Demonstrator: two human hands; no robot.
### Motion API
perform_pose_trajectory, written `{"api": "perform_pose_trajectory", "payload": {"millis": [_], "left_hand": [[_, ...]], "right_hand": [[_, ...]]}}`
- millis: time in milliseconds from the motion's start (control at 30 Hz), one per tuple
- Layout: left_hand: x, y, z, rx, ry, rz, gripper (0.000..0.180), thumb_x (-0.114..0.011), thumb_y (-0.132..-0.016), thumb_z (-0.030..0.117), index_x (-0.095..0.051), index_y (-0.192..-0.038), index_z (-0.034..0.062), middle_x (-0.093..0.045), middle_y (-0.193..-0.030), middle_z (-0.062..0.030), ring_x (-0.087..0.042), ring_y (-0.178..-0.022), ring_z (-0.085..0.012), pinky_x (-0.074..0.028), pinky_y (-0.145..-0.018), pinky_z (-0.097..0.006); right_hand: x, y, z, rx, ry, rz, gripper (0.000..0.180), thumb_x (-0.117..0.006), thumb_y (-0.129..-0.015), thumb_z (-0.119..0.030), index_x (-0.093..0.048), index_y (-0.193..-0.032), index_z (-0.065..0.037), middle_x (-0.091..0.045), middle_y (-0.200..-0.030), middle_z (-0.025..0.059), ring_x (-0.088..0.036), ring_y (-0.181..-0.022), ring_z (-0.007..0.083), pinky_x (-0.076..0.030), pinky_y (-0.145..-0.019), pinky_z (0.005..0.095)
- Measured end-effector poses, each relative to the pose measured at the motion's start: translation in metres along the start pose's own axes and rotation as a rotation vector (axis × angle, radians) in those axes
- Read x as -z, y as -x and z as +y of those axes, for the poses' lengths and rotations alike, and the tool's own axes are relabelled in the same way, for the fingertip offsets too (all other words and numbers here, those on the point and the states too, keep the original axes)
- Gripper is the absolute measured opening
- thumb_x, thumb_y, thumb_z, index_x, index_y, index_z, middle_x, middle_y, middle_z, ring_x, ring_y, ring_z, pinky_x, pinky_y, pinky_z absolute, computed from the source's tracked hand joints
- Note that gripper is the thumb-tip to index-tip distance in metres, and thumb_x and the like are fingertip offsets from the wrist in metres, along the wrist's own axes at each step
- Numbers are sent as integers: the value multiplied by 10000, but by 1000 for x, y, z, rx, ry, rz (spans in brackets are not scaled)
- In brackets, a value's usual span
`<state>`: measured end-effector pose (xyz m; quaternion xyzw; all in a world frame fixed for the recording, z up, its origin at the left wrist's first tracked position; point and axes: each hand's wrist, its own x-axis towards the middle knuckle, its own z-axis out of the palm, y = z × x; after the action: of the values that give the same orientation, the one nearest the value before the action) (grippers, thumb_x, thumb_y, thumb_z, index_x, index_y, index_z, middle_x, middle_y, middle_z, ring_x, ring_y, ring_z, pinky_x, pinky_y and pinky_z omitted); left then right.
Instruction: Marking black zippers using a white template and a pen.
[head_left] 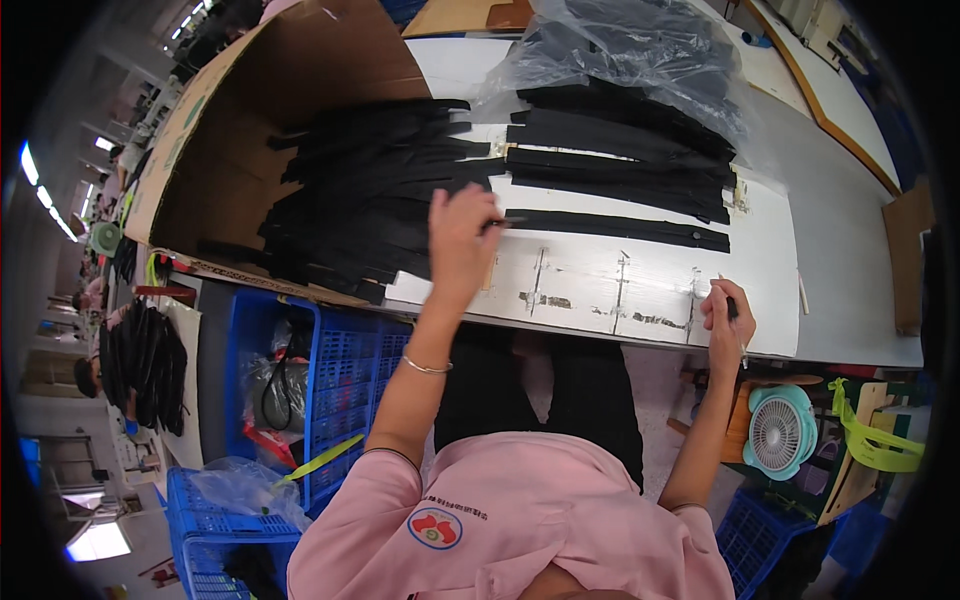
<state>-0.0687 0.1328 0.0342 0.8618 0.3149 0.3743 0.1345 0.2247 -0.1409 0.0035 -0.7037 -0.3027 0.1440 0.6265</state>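
My left hand (462, 245) is at the left end of a single black fabric strip (620, 228), its fingertips pinched on the dark end. That strip lies lengthwise across a white board (580, 270) with dark ruled marks. My right hand (728, 315) is closed around a slim pen-like tool near the board's front right edge; the fingers hide much of it. Beyond the single strip, more black strips (620, 140) lie side by side on the board. A large heap of black strips (370, 190) lies left of my left hand, partly inside a cardboard box.
The open cardboard box (215, 190) stands at the left of the table. Clear plastic sheeting (640, 50) covers the far strips. Blue crates (330, 390) stand below the table at left; a turquoise fan (782, 432) is at lower right. A thin white stick (803, 292) lies near the board.
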Motion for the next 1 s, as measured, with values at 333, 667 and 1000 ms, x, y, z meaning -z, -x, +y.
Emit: {"api": "perform_pose_trajectory", "payload": {"millis": [333, 667, 1000], "left_hand": [[-113, 28, 138, -235, 469, -361, 158, -754, -833, 104, -697, -973, 59, -678, -993, -47, -639, -1000, -268, -442, -1004, -447], [-123, 24, 144, -134, 569, -384, 136, -756, -842, 131, -707, -923, 33, -642, -1055, -85, -592, -1045, -301, -440, -969, -427], [-95, 24, 126, -192, 286, -398, 167, -760, -873, 273, -735, -898, 109, -701, -1063, 6, -586, -1098, -232, -236, -1136, -581]], "right_hand": [[-7, -5, -4, 286, 308, -300, 266, -855, -786, -74, -715, -1008, -33, -641, -813, 48, -584, -723, 161, -473, -683, 278], [-4, -5, -15, 281, 381, -307, 86, -776, -866, -54, -711, -899, -7, -652, -784, 81, -608, -704, 207, -473, -668, 314], [-6, -11, -17, 377, 421, -339, 99, -727, -912, -69, -678, -891, 14, -651, -822, 101, -628, -749, 240, -498, -710, 334]]}}
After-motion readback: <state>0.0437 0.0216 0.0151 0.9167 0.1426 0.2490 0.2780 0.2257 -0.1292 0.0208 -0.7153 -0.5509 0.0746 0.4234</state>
